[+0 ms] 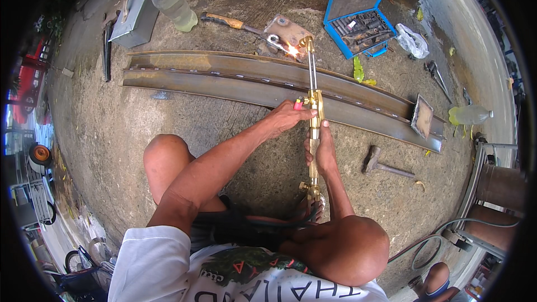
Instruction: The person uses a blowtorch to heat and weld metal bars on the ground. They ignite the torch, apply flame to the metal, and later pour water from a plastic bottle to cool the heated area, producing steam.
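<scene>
A brass cutting torch points away from me, with a bright flame near its head. My right hand is wrapped around its handle. My left hand closes on the torch's valve area, and a small pinkish-red piece shows by its fingers; I cannot tell whether it belongs to the torch. The flame glows at the edge of a rusty steel plate on the ground. A wooden-handled tool lies with its ring-shaped end beside that plate. Below the torch run long steel beams with weld spots along their seam.
A blue socket set case stands open at far right, near a plastic bag. At far left are a grey metal box and a bottle. A hammer lies at right. A square plate leans on the beams; hoses trail behind.
</scene>
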The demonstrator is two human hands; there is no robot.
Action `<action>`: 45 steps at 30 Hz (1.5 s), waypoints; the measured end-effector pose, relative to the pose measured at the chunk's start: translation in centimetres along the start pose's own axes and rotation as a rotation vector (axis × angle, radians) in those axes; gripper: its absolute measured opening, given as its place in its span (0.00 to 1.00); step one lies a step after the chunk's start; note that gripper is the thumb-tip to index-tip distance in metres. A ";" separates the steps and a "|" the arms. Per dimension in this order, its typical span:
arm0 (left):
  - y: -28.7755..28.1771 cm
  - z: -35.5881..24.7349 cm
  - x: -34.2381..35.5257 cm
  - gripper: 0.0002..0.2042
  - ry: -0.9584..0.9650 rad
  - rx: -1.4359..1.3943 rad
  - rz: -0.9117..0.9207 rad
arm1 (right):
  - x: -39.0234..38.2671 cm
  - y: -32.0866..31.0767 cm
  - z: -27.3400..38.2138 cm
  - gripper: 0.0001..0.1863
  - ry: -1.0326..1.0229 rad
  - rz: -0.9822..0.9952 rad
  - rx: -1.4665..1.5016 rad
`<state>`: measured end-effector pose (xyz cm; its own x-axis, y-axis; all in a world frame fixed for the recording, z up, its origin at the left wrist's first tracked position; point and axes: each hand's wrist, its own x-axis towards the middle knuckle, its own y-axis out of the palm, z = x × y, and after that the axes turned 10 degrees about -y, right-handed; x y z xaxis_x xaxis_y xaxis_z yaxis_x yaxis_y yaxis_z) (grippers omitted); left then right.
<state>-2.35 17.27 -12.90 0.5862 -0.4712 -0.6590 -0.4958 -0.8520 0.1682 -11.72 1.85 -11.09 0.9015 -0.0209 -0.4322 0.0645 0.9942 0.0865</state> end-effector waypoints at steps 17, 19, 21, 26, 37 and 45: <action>0.3 -0.2 -0.1 0.21 -0.009 0.010 -0.022 | -0.1 -0.1 0.2 0.37 0.000 0.001 0.004; 0.2 -0.2 -0.1 0.21 -0.007 0.006 -0.023 | -0.1 0.0 0.3 0.37 0.001 0.001 0.002; 0.1 0.1 0.2 0.21 -0.013 0.004 -0.017 | -0.1 0.0 0.2 0.37 -0.003 0.001 0.001; 0.2 0.1 0.3 0.22 0.007 -0.006 -0.002 | 0.0 -0.2 0.0 0.37 -0.011 -0.002 0.003; 0.2 -0.2 -0.1 0.23 0.002 -0.018 0.004 | -0.1 -0.2 0.1 0.38 -0.024 0.021 0.000; 0.2 -0.1 -0.1 0.23 0.003 -0.004 -0.007 | -0.2 -0.2 0.0 0.36 -0.015 0.005 0.013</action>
<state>-2.45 17.14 -12.67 0.5917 -0.4657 -0.6581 -0.4891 -0.8562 0.1661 -11.86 1.68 -10.99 0.9081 -0.0177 -0.4183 0.0653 0.9928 0.1000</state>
